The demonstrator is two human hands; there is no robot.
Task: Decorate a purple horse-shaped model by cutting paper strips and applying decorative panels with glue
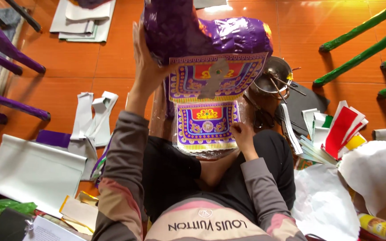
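Note:
A purple foil-covered papier-mâché animal figure [202, 31] stands over my lap. My left hand [146, 62] is raised and pressed flat against its left side, holding it up. A patterned purple, red and yellow paper panel [193, 78] is stuck on its flank, with a grey patch in the middle. A second patterned paper sheet [206, 125] lies below on clear plastic over my knees. My right hand [242, 136] rests on that sheet's right edge, fingers curled on it.
A metal bowl [275, 71] with sticks in it sits to the right. Coloured paper strips [336, 129] and white paper [327, 201] lie right of my lap. White cut paper [90, 116] lies left. Purple legs [10, 53] and green legs [358, 53] of other figures flank the orange floor.

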